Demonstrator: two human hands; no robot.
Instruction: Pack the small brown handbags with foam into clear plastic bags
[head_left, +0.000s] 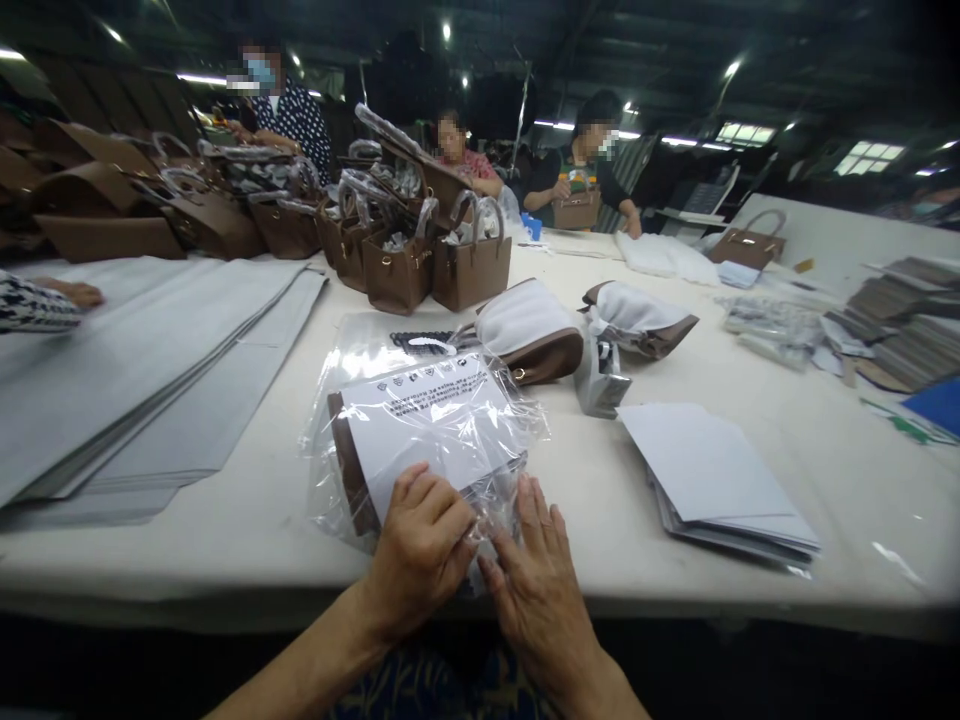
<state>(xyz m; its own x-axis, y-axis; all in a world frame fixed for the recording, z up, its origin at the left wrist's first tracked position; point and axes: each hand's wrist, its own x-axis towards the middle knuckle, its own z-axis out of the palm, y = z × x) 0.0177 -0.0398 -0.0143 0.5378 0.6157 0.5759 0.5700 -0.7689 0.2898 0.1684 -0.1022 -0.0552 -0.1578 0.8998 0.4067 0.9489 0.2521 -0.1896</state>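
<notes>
A brown handbag wrapped in white paper lies inside a clear plastic bag at the near edge of the table. My left hand presses on the bag's near end, fingers curled over the plastic. My right hand lies beside it, fingers flat and together on the bag's open end, thumb touching the plastic. Both hands rest on the same bag, close to each other.
A stack of white paper sheets lies to the right. Two wrapped brown handbags and a tape dispenser sit behind. Grey sheets are piled at left. Upright brown handbags and several people stand at the far side.
</notes>
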